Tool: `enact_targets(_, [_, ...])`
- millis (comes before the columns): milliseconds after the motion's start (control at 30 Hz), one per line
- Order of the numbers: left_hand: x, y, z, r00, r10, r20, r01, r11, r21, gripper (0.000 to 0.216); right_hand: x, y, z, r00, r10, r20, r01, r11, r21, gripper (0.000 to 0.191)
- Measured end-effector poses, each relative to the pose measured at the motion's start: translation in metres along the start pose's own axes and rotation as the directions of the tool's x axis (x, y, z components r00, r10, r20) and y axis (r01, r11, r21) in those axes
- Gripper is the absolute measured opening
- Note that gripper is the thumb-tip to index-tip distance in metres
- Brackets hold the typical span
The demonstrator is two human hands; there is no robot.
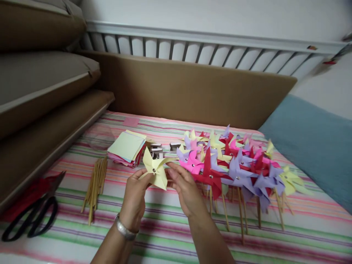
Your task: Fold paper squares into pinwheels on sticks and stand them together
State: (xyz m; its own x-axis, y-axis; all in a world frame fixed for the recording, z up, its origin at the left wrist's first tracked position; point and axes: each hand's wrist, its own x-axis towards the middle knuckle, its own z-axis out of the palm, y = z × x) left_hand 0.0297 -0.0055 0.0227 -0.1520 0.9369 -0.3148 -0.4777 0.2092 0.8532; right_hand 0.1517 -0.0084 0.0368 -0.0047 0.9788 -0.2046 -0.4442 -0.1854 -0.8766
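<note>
A pale yellow paper pinwheel (155,168) is held up between both my hands over the striped cloth (165,234). My left hand (135,198), with a metal watch at the wrist, pinches its left side from below. My right hand (187,190) grips it on the right, fingers curled behind the paper. A wooden stick may be behind the pinwheel, but I cannot make it out.
Several finished pinwheels (236,165) in pink, red, purple and yellow lie in a heap to the right. A stack of coloured paper squares (127,147) and a bundle of wooden sticks (95,183) lie to the left. Black scissors (33,216) rest far left.
</note>
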Motion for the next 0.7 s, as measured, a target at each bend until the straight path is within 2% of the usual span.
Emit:
enact_targets(133, [-0.002,-0.003,0.0,0.996,0.081,-0.024,-0.078,0.991,0.105,0.022,0.001,0.005,0.002,0.999,0.016,0.029,-0.013,0.995,-0.102,0.039])
enact_targets(267, [-0.003,-0.006,-0.002,0.995,0.1,-0.01,-0.097,0.982,0.164,0.018,0.003,0.011,0.003,1.0,0.002,0.02,0.001,0.99,-0.138,0.033])
enact_targets(467, [-0.001,-0.008,-0.003,0.994,0.108,-0.003,-0.105,0.968,0.23,0.018,0.003,0.012,0.004,1.0,-0.014,0.016,0.016,0.988,-0.154,0.036])
enact_targets(600, [-0.002,-0.008,-0.001,0.998,0.057,0.028,-0.062,0.977,0.206,0.02,0.005,0.012,0.001,1.0,-0.016,-0.014,0.014,0.992,-0.128,0.032])
enact_targets(700, [-0.004,-0.002,-0.001,0.992,-0.03,0.125,0.007,0.983,0.182,0.025,0.005,0.011,-0.002,1.0,-0.001,-0.001,0.001,0.993,-0.122,0.028])
